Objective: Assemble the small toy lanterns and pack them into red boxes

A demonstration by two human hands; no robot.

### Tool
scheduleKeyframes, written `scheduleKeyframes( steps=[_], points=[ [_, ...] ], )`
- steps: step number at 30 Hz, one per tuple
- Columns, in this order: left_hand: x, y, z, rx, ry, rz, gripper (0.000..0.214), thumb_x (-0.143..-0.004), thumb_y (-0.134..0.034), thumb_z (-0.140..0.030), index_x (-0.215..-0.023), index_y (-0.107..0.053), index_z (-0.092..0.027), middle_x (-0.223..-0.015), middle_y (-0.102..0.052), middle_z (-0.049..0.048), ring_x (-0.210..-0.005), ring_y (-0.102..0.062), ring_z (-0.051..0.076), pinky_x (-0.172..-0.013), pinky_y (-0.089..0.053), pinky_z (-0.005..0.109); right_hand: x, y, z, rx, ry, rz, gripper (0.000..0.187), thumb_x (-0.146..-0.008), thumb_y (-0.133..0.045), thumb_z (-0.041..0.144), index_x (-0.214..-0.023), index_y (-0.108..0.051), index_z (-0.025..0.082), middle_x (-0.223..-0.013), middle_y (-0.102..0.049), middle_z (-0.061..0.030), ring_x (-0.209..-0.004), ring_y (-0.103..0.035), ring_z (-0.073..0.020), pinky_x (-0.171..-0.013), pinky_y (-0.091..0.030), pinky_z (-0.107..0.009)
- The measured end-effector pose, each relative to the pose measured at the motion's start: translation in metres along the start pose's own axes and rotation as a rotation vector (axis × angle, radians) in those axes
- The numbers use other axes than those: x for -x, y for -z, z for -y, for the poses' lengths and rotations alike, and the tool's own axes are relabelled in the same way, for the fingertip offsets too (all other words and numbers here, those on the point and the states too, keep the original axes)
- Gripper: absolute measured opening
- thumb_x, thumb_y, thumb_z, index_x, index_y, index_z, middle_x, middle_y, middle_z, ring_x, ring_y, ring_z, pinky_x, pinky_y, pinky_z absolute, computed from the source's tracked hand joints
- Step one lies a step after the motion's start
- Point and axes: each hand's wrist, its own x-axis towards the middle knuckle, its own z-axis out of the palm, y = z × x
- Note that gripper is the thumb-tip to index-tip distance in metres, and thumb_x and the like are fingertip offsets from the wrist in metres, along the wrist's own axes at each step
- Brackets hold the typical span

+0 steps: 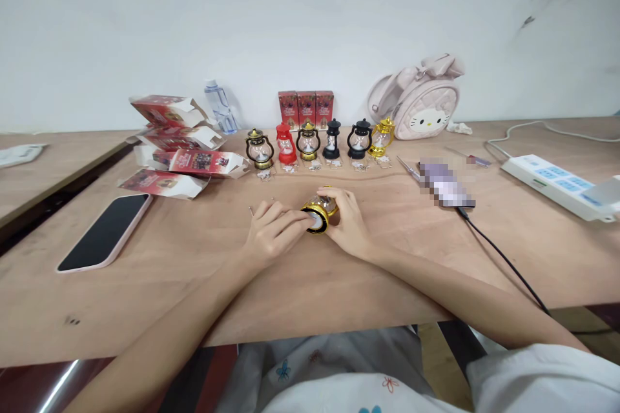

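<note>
A small gold lantern (325, 206) lies tipped on its side just above the wooden table (290, 300), its round black-and-white base turned toward me. My right hand (349, 221) wraps its fingers round the lantern's body. At the base, my left hand (276, 231) presses its bent fingertips; whether a small part is pinched there cannot be made out. Beyond my hands stands a row of little lanterns: bronze ones, a red one (287, 144), black ones and another gold one (382, 137). Small metal rings and chains (361, 166) lie before them.
Opened red cartons (186, 161) pile up at left near a water bottle (220, 106). Upright red boxes (306, 110) stand against the wall. A phone (106, 232) lies left, a cabled one (444, 184) right. A pink cat-face bag (426, 106) and a white power strip (557, 184) are farther right.
</note>
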Motion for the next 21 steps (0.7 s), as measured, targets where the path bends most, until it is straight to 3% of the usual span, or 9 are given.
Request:
scheduleKeyframes(
  steps=[5, 21],
  points=[
    [0.0006, 0.0011, 0.0002, 0.011, -0.027, -0.024, 0.012, -0.087, -0.059, -0.011, -0.095, -0.066, -0.016, -0.085, -0.075, 0.0018, -0.071, -0.053, 0.014, -0.060, -0.034, 0.030, 0.0004, 0.0001, -0.0003, -0.016, -0.011, 0.007, 0.047, -0.073, -0.067, 0.018, -0.116, -0.052, 0.028, -0.118, -0.062, -0.0046, -0.111, -0.054, -0.0252, -0.094, -0.043, -0.045],
    [0.0097, -0.0014, 0.0041, 0.012, -0.085, -0.054, 0.017, -0.089, -0.056, -0.013, -0.098, -0.069, -0.018, -0.086, -0.075, 0.0026, -0.070, -0.055, 0.014, -0.059, -0.030, 0.031, 0.0005, 0.0019, 0.0031, -0.044, -0.062, 0.042, 0.047, -0.071, -0.069, 0.017, -0.114, -0.053, 0.025, -0.119, -0.062, -0.0048, -0.110, -0.053, -0.0248, -0.094, -0.044, -0.042]
  ],
)
